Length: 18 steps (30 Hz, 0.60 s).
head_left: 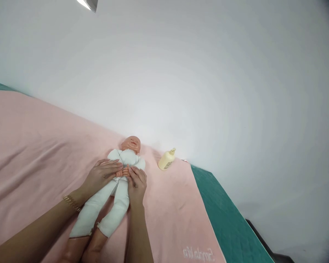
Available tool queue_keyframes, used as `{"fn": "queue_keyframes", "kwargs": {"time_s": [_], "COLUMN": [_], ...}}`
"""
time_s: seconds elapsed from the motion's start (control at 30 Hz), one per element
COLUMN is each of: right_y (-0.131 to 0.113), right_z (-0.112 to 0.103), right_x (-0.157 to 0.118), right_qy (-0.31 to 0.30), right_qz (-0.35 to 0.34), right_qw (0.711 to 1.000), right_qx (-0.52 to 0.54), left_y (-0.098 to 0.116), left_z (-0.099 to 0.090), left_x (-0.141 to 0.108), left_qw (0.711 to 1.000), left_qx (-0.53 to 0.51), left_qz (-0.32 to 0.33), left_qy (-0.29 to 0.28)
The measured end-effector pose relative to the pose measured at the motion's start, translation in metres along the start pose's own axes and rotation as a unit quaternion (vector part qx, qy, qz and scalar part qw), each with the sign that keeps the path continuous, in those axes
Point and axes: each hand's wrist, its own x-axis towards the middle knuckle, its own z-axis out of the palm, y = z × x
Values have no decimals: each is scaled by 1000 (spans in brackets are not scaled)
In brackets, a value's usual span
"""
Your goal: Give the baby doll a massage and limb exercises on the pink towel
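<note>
A baby doll with a smooth, pinkish-tan head and white long-sleeved clothing (120, 193) lies face up on a pink, lightly wrinkled cloth (167, 208), its head pointing toward a plain pale wall (186, 73) and its bare lower legs nearest the person. The doll's small moulded hands (122, 171) are together over its belly. The left hand (105, 172), with a gold-coloured link bracelet (71, 202) at its wrist, lies across one of the doll's forearms, fingers nearly straight and close together; its thumb is hidden, so whether it grips cannot be told. The right hand (137, 182) is partly curled at the doll's other forearm, its fingertips against the doll's small hands; how firmly it has hold is not clear. Beside the doll, past the right hand and apart from it, a pale yellow pump bottle (166, 160) stands slightly tilted in view on the cloth. Farther from the doll on that same side, a green covering (224, 212) shows beyond the cloth's edge, and pale lettering (199, 254) marks the cloth's near corner.
</note>
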Motion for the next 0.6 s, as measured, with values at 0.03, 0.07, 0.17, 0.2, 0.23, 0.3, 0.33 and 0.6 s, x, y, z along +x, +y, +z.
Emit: {"fn": "queue_keyframes", "kwargs": {"time_s": [0.03, 0.07, 0.17, 0.2, 0.23, 0.3, 0.33, 0.6], "right_y": [0, 0, 0, 0, 0, 0, 0, 6], "right_z": [0, 1, 2, 2, 3, 2, 2, -28], "right_x": [0, 1, 0, 0, -1, -2, -3, 4], "right_qy": [-7, -13, -15, -16, -17, -20, -16, 186], "right_qz": [-7, -11, -11, -9, -5, 7, 23, 327], "right_qw": [1000, 1000, 1000, 1000, 1000, 1000, 1000, 908], "right_qx": [-2, -3, -6, -7, -8, 0, 10, 185], "left_y": [0, 0, -1, -2, -2, 0, 2, 23], "left_z": [1, 2, 4, 4, 4, 2, 0, -40], "left_x": [0, 0, 0, 0, 0, 1, 2, 10], "left_qw": [1000, 1000, 1000, 1000, 1000, 1000, 1000, 908], "left_qx": [-1, -3, -8, -9, -10, -15, -23, -203], "left_qz": [-2, -3, 2, 3, 1, -9, -18, -342], "left_qy": [-5, -7, -1, 2, 4, 0, -4, 130]}}
